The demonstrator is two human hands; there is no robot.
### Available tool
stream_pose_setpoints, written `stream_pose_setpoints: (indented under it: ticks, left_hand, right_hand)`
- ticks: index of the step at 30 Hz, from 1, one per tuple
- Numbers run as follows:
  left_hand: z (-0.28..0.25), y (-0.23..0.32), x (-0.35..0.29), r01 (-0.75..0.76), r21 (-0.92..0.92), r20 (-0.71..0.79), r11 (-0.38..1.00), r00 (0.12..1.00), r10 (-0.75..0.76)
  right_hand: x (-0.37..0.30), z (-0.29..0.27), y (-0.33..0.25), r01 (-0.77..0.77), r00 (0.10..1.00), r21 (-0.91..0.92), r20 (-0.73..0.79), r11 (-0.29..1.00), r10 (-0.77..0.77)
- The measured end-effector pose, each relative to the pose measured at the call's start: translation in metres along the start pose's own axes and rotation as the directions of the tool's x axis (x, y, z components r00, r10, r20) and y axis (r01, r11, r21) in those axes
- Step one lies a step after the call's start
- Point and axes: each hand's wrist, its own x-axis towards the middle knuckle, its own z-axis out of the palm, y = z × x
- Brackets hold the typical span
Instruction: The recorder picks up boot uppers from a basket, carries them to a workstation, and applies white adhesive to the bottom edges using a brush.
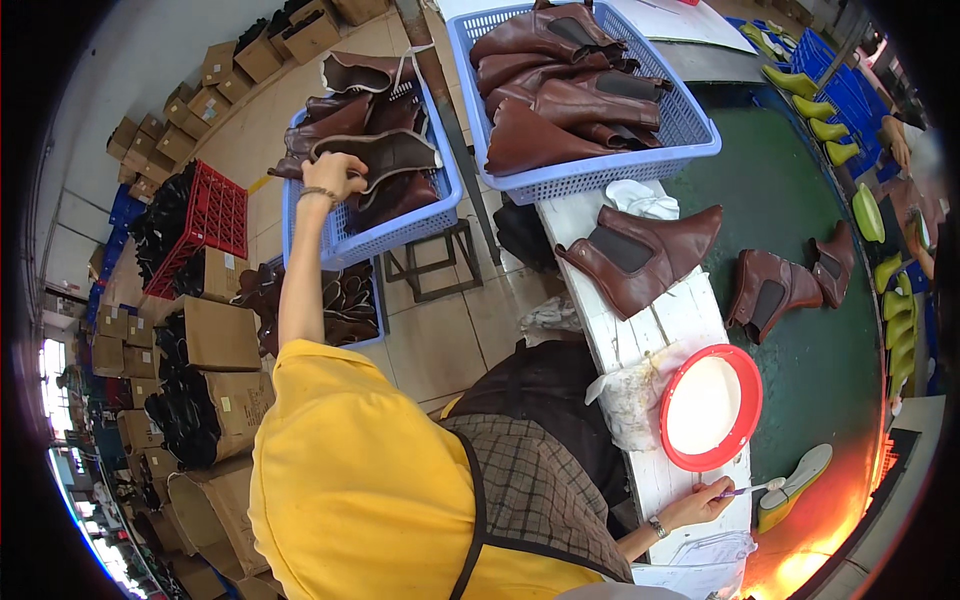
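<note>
On the left, my left hand reaches over a blue plastic basket, its fingers closed on the edge of a brown leather boot upper whose dark inside faces up. More brown uppers lie beneath it in that basket. Low on the right, my right hand grips a small brush with a purple handle and a whitish tip. The tip hangs beside a yellow shoe with a pale sole. Above that hand, a red-rimmed bowl of white liquid sits on the white bench.
One brown boot upper lies on the bench, two more on the green belt. A second blue basket of uppers stands at the back. Yellow-green shoe forms line the right, near another person's hand. Cartons and a red crate stand left.
</note>
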Motion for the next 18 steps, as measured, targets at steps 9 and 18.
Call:
stream_pose_setpoints:
  ticks: [9, 18]
  left_hand:
    - [-0.015, -0.085, 0.019, -0.310, -0.165, -0.377, 0.936, 0.897, 0.230]
    - [-0.040, -0.089, -0.028, -0.063, -0.341, -0.294, 0.938, 0.955, -0.042]
  right_hand:
    - [0.002, -0.002, 0.002, -0.041, 0.998, -0.029, -0.041, 0.999, 0.040]
    - [-0.003, -0.018, -0.018, -0.139, 0.990, 0.327, 0.010, 0.935, 0.144]
